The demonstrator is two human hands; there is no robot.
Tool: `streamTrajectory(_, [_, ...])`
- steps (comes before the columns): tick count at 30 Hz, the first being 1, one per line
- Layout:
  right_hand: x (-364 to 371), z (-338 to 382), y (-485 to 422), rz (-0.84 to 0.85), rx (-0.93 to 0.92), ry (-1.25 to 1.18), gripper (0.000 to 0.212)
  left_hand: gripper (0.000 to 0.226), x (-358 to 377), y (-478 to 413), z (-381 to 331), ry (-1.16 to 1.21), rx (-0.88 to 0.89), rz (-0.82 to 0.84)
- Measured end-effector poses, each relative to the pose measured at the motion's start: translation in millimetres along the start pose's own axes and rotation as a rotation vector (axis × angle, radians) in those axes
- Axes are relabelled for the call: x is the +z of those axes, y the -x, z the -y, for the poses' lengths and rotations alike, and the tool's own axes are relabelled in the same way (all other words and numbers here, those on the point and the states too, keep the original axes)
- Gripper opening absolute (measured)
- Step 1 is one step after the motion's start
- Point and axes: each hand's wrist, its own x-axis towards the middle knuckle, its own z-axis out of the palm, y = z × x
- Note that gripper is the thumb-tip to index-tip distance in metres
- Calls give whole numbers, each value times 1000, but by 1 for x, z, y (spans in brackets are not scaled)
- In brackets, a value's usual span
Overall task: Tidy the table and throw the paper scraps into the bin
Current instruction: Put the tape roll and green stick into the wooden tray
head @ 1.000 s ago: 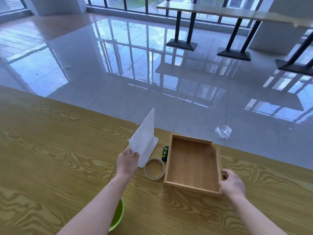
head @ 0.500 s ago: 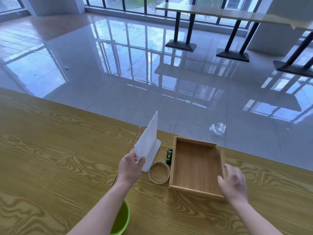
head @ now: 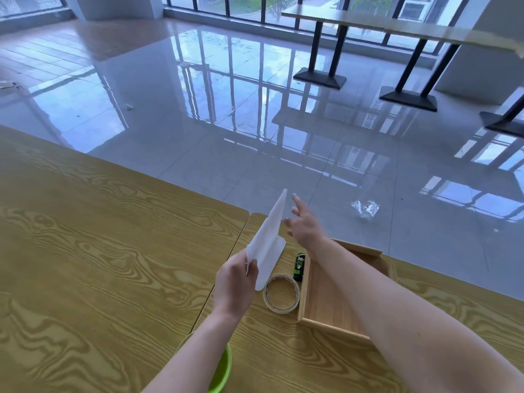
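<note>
My left hand [head: 235,283] pinches the near corner of a white folded sheet [head: 269,234] and holds it tilted up over the wooden table [head: 99,265]. My right hand [head: 304,222] reaches across above the tray with fingers spread, close to the sheet's upper edge, holding nothing. A roll of tape [head: 281,293] lies flat beside the sheet. A small black and green stick [head: 299,266] lies between the tape and the wooden tray [head: 320,321]. A green bin [head: 222,370] shows below the table's edge, partly hidden by my left forearm.
A crumpled clear plastic scrap [head: 365,208] lies on the shiny floor beyond the table. Another small scrap [head: 129,106] lies far off on the floor. Long tables with black legs [head: 320,78] stand by the windows.
My right hand let go of the tray's near right corner and swung forward and left to the sheet's top. The view has tilted slightly; my left hand keeps its hold on the sheet.
</note>
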Motion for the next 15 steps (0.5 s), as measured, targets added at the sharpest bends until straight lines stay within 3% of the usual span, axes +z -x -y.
streamTrajectory(9, [17,8,-32,65,11,-17,47,10,-2,3,-3,-68,16,-13])
streamTrajectory(15, [28,18,-47,81,12,-23,48,9,-3,-9,0,-67,-14,-34])
